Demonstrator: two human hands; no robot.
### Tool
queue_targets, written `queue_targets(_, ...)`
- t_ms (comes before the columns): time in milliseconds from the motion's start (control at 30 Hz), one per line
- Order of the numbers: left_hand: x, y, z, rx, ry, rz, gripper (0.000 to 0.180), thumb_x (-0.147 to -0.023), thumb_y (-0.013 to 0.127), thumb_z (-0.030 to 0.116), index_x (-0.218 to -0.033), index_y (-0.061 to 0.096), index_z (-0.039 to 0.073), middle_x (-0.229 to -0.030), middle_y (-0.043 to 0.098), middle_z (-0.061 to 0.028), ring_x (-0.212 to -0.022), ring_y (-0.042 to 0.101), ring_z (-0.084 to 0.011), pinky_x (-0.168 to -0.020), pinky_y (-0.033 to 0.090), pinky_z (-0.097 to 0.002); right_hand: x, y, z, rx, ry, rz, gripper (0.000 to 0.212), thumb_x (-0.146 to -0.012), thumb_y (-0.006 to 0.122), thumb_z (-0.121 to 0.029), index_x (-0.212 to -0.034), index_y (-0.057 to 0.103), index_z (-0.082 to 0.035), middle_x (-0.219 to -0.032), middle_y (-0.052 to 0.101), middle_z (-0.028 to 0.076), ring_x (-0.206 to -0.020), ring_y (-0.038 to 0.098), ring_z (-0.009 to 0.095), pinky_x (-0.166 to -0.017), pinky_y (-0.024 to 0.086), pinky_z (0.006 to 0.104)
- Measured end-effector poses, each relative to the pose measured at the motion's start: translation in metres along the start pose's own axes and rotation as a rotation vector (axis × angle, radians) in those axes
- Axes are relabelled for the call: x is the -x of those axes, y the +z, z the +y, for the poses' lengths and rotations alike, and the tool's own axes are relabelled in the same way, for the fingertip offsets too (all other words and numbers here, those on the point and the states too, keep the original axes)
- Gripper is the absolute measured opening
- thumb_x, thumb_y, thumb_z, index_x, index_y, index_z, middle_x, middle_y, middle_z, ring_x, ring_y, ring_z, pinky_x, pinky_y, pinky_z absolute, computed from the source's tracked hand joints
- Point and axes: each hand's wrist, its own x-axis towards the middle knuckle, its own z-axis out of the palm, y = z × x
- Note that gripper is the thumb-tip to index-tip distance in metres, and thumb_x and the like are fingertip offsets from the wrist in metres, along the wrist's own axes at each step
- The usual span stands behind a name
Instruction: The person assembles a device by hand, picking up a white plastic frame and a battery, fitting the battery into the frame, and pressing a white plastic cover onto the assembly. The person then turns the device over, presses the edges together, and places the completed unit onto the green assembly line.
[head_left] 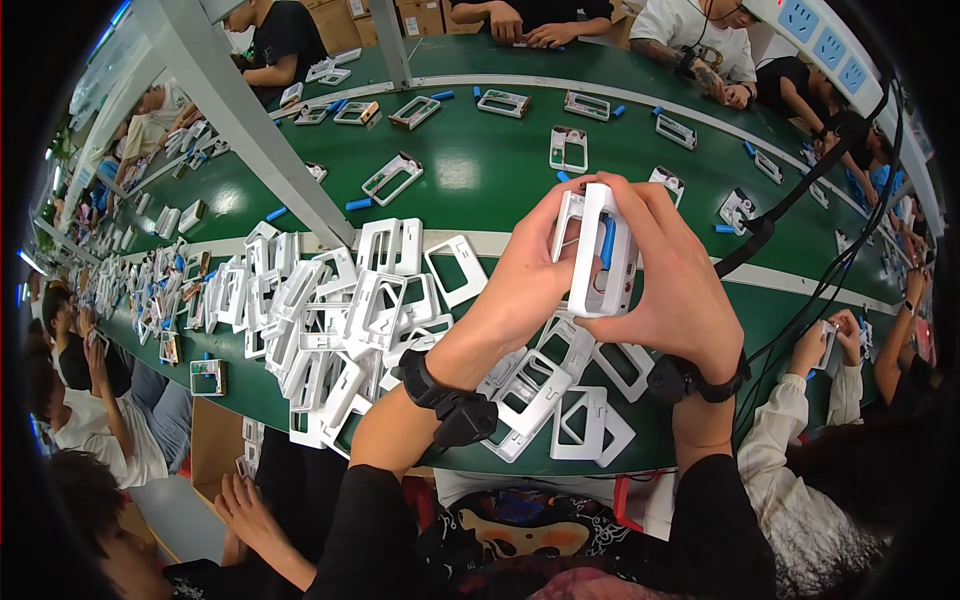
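Note:
My left hand (pixel 525 280) and my right hand (pixel 683 275) are raised over the table's near side, both closed round a white plastic casing (pixel 588 235). The casing stands on edge between them, and two white layers show with a gap between. A blue cylinder (pixel 607 243) sits inside it. The left fingers grip its left side, partly hidden behind it; the right fingers wrap over the top and right side, with the thumb near the bottom. Beneath my hands lie loose white frames (pixel 535 395). A black strap device (pixel 450 400) is on each wrist.
A large heap of white frames (pixel 340 310) spreads to the left. Casings with blue cylinders (pixel 395 178) ride on the green surface (pixel 460 210) beyond a pale rail. A grey post (pixel 260 125) rises at left; black cables (pixel 840 240) hang at right. Co-workers sit on both sides and opposite.

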Motion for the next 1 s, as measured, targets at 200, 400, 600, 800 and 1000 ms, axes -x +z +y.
queue_targets(200,0.004,-0.003,0.006,0.195,-0.12,-0.021,0.046,-0.09,0.047,0.004,-0.137,0.043,0.005,-0.119,0.058,-0.0095,-0.108,0.06,-0.0173,-0.091,0.052,-0.0326,-0.001,0.002,0.001,-0.006,0.011,-0.001,0.094,-0.052,0.08,-0.019,-0.138,0.043,-0.009,-0.119,0.049,0.014,-0.104,0.057,0.035,-0.084,0.05,0.0394)
queue_targets(400,0.004,-0.002,0.004,0.359,-0.117,-0.026,0.041,-0.101,0.036,0.023,-0.137,0.042,0.005,-0.119,0.058,-0.0087,-0.108,0.06,-0.0172,-0.092,0.052,-0.0346,0.0,0.001,-0.002,0.037,0.017,-0.017,0.095,-0.052,0.08,-0.02,-0.138,0.043,-0.008,-0.12,0.05,0.013,-0.103,0.058,0.034,-0.083,0.051,0.0385)
queue_targets(600,0.007,0.008,0.002,0.271,-0.166,0.068,0.043,-0.105,0.031,0.03,-0.14,0.04,0.007,-0.12,0.058,-0.0085,-0.108,0.06,-0.0171,-0.092,0.052,-0.0349,0.0,0.002,0.0,0.035,0.021,-0.021,0.095,-0.051,0.081,-0.022,-0.137,0.043,-0.007,-0.12,0.051,0.013,-0.102,0.059,0.034,-0.081,0.051,0.0385)
queue_targets(800,0.007,0.009,-0.003,0.24,-0.121,0.091,0.044,-0.105,0.03,0.032,-0.141,0.04,0.008,-0.123,0.057,-0.0076,-0.109,0.06,-0.0164,-0.091,0.052,-0.0336,-0.002,0.006,-0.001,0.04,0.007,0.001,0.094,-0.051,0.081,-0.022,-0.136,0.045,-0.007,-0.12,0.051,0.013,-0.102,0.059,0.034,-0.08,0.051,0.0388)
queue_targets(1000,0.009,0.007,0.001,0.248,-0.077,0.083,0.045,-0.105,0.029,0.032,-0.141,0.041,0.008,-0.124,0.055,-0.0077,-0.109,0.059,-0.0168,-0.089,0.051,-0.0333,-0.003,0.01,-0.001,0.035,-0.055,0.04,0.094,-0.049,0.081,-0.02,-0.135,0.046,-0.007,-0.121,0.051,0.013,-0.102,0.059,0.034,-0.079,0.051,0.0392)
